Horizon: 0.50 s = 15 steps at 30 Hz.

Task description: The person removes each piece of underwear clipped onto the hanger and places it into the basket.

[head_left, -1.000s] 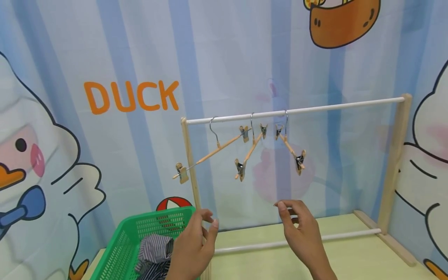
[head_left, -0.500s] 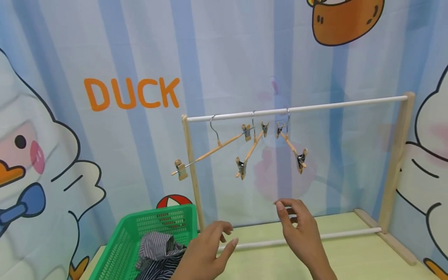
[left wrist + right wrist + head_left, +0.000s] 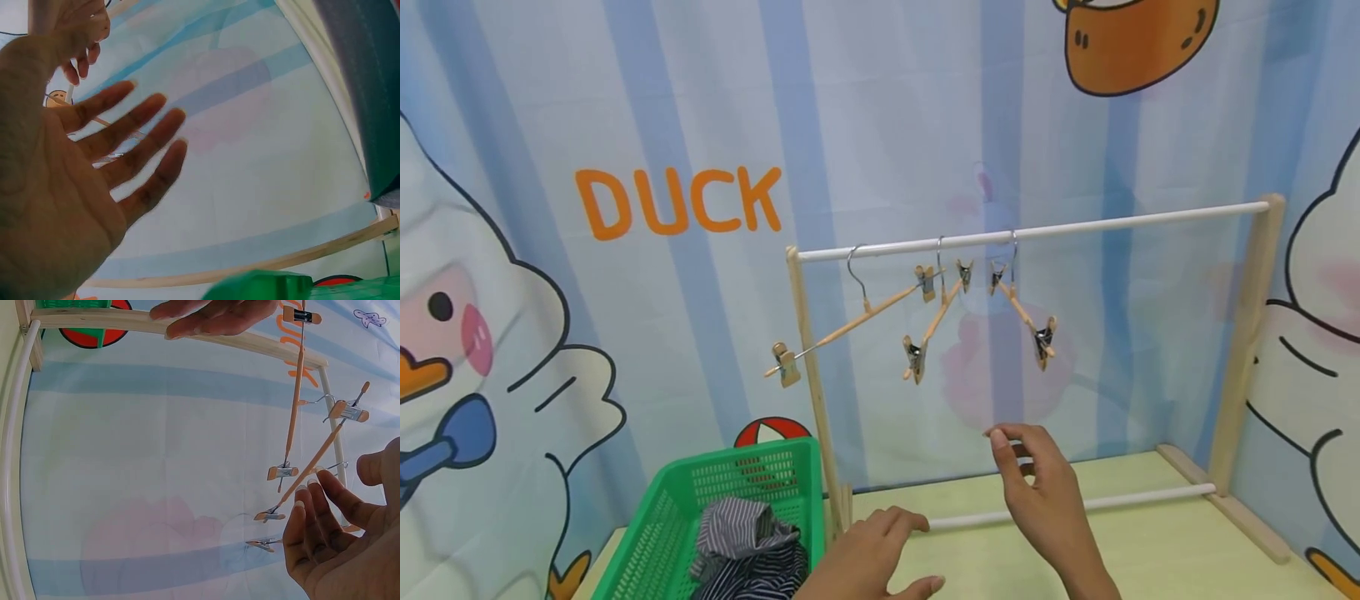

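My left hand (image 3: 868, 560) hovers over the pale table, just right of the green basket (image 3: 664, 492). Its fingers look straight and spread in the left wrist view (image 3: 94, 175), with nothing in them. Raised in front of the rack, my right hand (image 3: 1047, 504) has loosely bent fingers and holds nothing. Above both hands, three clip hangers hang from the white rail (image 3: 1120, 223): a left one (image 3: 838, 332), a middle one (image 3: 942, 315) and a right one (image 3: 1021, 310). Their clips grip no cloth. Grey striped cloth (image 3: 733, 527) and dark striped cloth (image 3: 752, 575) lie in the basket.
A wooden post (image 3: 1247, 350) carries the rail at the right, another post (image 3: 815, 400) at the left, close beside the basket. A lower white bar (image 3: 1120, 502) crosses near the table (image 3: 1180, 550). Behind hangs a printed curtain (image 3: 700, 333).
My left hand has moved right and down, away from the basket, and its fingers have spread. More of the striped cloth shows. My right hand stays nearly in place.
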Tool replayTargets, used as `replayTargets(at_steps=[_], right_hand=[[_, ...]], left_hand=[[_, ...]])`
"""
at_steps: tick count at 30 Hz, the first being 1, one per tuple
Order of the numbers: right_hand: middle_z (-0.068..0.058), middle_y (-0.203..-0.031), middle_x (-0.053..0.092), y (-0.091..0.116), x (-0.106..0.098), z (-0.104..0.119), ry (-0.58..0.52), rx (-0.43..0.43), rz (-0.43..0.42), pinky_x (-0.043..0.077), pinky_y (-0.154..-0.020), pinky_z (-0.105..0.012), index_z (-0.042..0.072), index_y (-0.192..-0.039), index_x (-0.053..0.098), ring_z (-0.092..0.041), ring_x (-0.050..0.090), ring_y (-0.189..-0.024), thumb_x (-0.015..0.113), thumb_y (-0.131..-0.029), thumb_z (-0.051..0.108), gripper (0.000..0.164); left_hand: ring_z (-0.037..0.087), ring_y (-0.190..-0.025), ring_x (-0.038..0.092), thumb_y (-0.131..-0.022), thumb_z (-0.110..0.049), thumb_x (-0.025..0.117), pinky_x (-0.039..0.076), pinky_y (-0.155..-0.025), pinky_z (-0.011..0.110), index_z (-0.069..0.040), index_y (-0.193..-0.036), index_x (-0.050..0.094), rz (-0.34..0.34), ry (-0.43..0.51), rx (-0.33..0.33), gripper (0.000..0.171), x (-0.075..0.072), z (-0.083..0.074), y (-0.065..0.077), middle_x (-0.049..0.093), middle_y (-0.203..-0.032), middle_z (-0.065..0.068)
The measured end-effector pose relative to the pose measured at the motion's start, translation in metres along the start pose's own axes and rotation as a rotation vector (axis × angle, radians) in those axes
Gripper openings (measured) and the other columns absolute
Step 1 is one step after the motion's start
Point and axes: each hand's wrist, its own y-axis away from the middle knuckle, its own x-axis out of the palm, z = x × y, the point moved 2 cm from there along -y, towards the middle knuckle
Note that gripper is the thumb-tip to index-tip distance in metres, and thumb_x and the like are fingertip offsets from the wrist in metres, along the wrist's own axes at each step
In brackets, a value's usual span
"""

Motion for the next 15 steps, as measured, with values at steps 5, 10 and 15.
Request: replayTargets(at_steps=[5, 10, 15], right_hand=[[0.0, -0.115, 0.065, 0.0, 0.0, -0.003, 0.015, -0.003, -0.002, 0.053, -0.079, -0.025, 0.015, -0.114, 0.069, -0.017, 0.063, -0.1, 0.047, -0.106, 0.039, 0.033], [0.0, -0.113, 0.066, -0.001, 0.0, -0.003, 0.011, -0.024, -0.016, 0.053, -0.08, -0.026, 0.015, -0.112, 0.069, -0.015, 0.062, -0.097, 0.047, -0.106, 0.036, 0.031], [0.0, -0.113, 0.065, -0.001, 0.001, -0.002, 0.011, -0.02, -0.01, 0.053, -0.08, -0.025, 0.017, -0.112, 0.069, -0.014, 0.062, -0.097, 0.046, -0.106, 0.037, 0.031]], left_hand=[[0.009, -0.104, 0.062, -0.097, -0.057, 0.053, 0.054, -0.081, 0.025, -0.017, -0.131, 0.055, 0.107, 0.038, 0.011, 0.053, 0.005, 0.002, -0.001, 0.061, -0.124, -0.003], [0.009, -0.107, 0.061, -0.095, -0.052, 0.062, 0.054, -0.084, 0.023, -0.017, -0.134, 0.053, 0.189, 0.034, 0.042, 0.053, 0.011, 0.005, -0.003, 0.06, -0.129, -0.001], [0.005, -0.103, 0.063, -0.093, -0.05, 0.065, 0.053, -0.078, 0.021, -0.02, -0.135, 0.051, 0.253, 0.084, 0.028, 0.053, 0.02, 0.007, -0.003, 0.056, -0.135, -0.002]])
